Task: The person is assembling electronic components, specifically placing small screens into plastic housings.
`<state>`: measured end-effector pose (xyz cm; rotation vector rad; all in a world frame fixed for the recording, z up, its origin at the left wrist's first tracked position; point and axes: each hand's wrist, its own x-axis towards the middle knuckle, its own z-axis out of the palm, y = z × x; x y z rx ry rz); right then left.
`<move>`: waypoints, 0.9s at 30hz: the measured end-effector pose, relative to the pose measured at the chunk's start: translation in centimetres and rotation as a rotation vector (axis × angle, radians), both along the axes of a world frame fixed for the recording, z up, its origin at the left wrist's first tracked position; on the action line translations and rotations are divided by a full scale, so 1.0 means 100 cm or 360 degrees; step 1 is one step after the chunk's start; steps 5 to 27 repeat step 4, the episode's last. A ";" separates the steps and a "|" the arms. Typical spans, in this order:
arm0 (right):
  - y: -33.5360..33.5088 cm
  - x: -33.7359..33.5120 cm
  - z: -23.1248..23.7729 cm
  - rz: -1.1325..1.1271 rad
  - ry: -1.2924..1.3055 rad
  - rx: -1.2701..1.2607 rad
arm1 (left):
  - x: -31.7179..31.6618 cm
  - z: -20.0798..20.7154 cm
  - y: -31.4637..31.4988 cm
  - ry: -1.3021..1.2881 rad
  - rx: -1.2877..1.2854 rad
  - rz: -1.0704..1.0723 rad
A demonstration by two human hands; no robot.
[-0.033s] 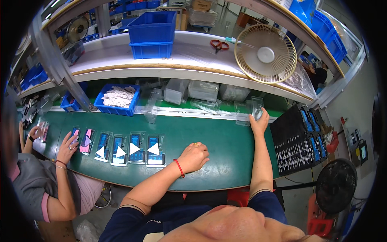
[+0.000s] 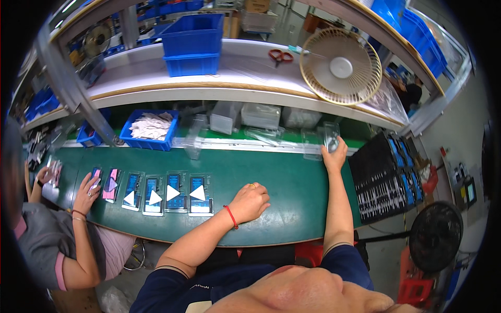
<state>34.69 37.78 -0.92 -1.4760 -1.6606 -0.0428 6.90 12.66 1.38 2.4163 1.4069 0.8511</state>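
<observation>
At the back right of the green bench, my right hand (image 2: 334,155) has its fingers round the near end of a clear plastic blister shell (image 2: 331,136). My left hand (image 2: 250,202) rests on the bench top, its fingers curled under; whatever may be inside them is hidden. To its left lies a row of clear blister packs (image 2: 201,205) with blue panels, each with a white triangular piece (image 2: 197,193) on top. Farther left, a pack with pink parts (image 2: 111,186) lies close to a co-worker's hand (image 2: 86,194).
Clear plastic boxes (image 2: 262,116) and a blue bin of white packets (image 2: 150,127) line the back. Black trays (image 2: 378,175) are stacked at the right end. The shelf above holds blue bins (image 2: 192,43), red-handled scissors (image 2: 280,56) and a round fan cover (image 2: 342,68). A black fan (image 2: 436,237) stands right.
</observation>
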 end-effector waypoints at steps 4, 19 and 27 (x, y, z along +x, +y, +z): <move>0.004 -0.006 0.003 0.0078 -0.0005 0.0111 | -0.002 0.000 0.002 -0.0014 0.0003 0.0043; 0.004 -0.006 0.003 0.0078 -0.0005 0.0111 | -0.002 0.000 0.002 -0.0014 0.0003 0.0043; 0.004 -0.006 0.003 0.0078 -0.0005 0.0111 | -0.002 0.000 0.002 -0.0014 0.0003 0.0043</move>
